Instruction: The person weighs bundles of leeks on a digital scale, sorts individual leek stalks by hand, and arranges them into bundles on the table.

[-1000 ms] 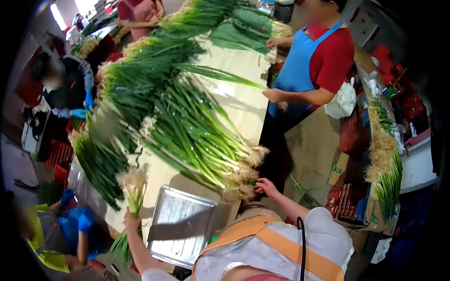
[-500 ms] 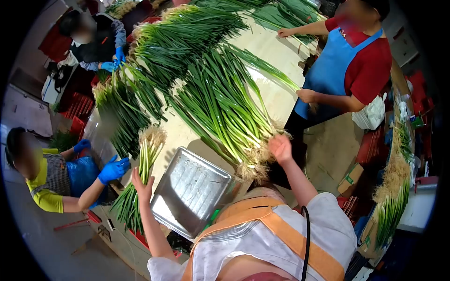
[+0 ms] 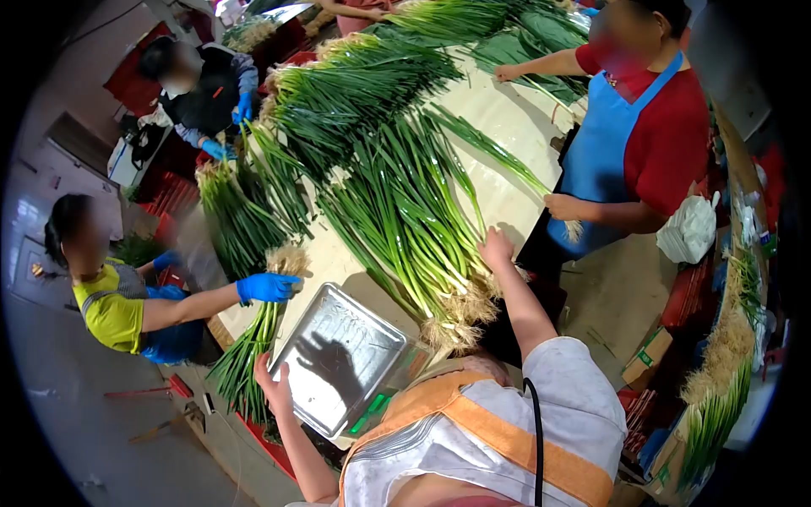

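My right hand (image 3: pixel 497 248) is at the right edge of a large pile of green onions (image 3: pixel 414 211), its fingers closed around a stalk above the roots. My left hand (image 3: pixel 274 387) is held with fingers apart beside the left rim of a metal tray (image 3: pixel 391 338). Only a hand's shadow and light fall inside the tray. Left of the tray lies a bunch of green onions (image 3: pixel 269 319), roots toward the table's middle. A co-worker's blue-gloved hand (image 3: pixel 269 288) reaches over that bunch's root end.
A green panel (image 3: pixel 369 414) shows below the tray. Across the table are more green onion heaps (image 3: pixel 355 93). A co-worker in a blue apron (image 3: pixel 604 127) holds stalks at right. Another gloved co-worker (image 3: pixel 203 101) works at far left. A side shelf holds more onions (image 3: pixel 718 372).
My right hand has moved from the roots up to the stalks and closed. My left hand has drawn back from the small bunch, while the near-left co-worker's gloved hand has reached to its roots.
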`<state>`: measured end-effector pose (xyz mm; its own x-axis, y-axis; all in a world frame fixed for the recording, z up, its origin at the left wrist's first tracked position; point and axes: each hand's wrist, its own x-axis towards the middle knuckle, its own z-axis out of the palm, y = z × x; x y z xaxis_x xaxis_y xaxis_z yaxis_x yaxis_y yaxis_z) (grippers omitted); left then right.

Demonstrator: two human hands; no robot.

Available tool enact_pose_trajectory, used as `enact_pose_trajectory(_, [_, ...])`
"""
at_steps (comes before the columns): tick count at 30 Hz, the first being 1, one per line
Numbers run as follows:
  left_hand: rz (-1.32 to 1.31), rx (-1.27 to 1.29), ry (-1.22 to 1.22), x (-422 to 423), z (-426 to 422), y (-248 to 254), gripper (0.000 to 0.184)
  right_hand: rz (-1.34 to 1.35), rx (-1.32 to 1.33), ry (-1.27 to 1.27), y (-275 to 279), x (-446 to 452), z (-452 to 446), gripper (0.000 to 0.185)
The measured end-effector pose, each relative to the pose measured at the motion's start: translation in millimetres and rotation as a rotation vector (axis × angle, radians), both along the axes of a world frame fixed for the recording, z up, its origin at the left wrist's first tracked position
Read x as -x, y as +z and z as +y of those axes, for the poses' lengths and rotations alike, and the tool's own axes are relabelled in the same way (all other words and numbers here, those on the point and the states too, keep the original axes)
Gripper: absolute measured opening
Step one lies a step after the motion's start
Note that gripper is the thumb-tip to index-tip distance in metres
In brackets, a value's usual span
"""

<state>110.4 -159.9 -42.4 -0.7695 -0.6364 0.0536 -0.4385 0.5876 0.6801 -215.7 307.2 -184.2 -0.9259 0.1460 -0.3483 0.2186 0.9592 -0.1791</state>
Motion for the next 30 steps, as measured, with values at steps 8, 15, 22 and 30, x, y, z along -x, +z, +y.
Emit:
enact_pose_trajectory(8, [0.015,0.152,-0.069,-11,30,-2,0.041,0.018,0.505,-0.006,-26,-7,20,0.043])
enact_pose_trajectory(15, [-0.011,0.198,-0.156,3,60,14,0.037,-0.146,1.346,-0.033,27,-4,35,0.035])
enact_pose_trajectory(22, [0.021,0.222,-0.182,4,65,9,0.037,0.292,0.012,0.254,22,11,82,0.03])
enact_pose_trajectory(30, [-0.007,0.276,-0.265,15,88,11,0.038,0.175,0.172,0.38,-9,-9,18,0.07])
